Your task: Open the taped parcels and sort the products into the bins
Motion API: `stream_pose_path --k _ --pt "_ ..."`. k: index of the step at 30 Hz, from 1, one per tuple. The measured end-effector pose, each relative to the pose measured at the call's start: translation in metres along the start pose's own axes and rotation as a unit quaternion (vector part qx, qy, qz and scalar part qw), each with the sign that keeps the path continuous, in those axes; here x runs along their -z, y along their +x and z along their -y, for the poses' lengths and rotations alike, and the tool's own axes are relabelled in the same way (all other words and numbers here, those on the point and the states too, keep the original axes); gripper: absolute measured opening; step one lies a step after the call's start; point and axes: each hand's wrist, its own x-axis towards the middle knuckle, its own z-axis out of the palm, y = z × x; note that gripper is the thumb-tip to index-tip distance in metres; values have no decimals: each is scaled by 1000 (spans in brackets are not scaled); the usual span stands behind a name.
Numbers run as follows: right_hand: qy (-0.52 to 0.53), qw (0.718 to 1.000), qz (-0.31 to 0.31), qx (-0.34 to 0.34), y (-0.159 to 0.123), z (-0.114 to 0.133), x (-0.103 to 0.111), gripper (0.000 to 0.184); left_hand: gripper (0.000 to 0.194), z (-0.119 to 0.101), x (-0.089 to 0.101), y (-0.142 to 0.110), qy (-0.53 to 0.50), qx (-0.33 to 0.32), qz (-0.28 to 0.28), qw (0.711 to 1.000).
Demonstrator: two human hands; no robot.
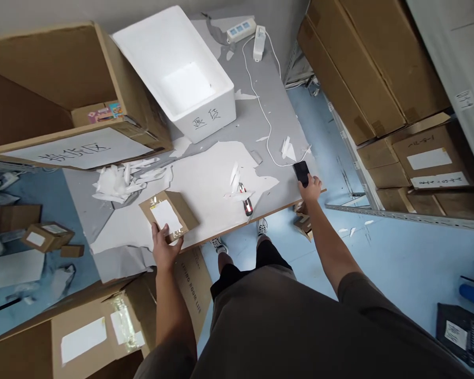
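Note:
My left hand (166, 247) grips the near end of a small cardboard box (184, 208), thumb and fingers around its edge. A white label covers part of the box, which rests on the torn white and grey covering of the table (205, 173). At the table's right edge, my right hand (311, 188) has its fingers on a black phone (300, 172), with a white cable (270, 131) running to it. Between my hands lies a red and black utility knife (245, 200), with a white paper scrap across it.
A white foam box (205, 113) and a large open carton (134, 123) stand at the back. Crumpled paper (114, 184) lies left. A power strip (240, 30) is at the far edge. Shelves with cartons (430, 152) flank the right; another open carton (82, 321) is lower left.

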Motion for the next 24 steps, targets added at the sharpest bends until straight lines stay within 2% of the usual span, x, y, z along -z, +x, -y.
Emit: stream_pose_path --k 3,7,15,19,24 --pt "-46 998 39 23 6 -18 -13 68 81 -4 -6 0 -8 9 -18 1000" --pt "-65 994 71 57 8 -28 -22 72 85 -5 -10 2 -16 12 -30 999" --pt "-39 993 85 67 5 -31 -9 78 85 -15 -9 1 -4 13 -28 1000" --pt "-35 994 67 84 -11 -13 1 79 89 -19 -8 -2 -13 31 -19 999" --pt "-23 992 58 113 -36 38 5 78 83 -20 -5 -5 -13 36 -3 999"
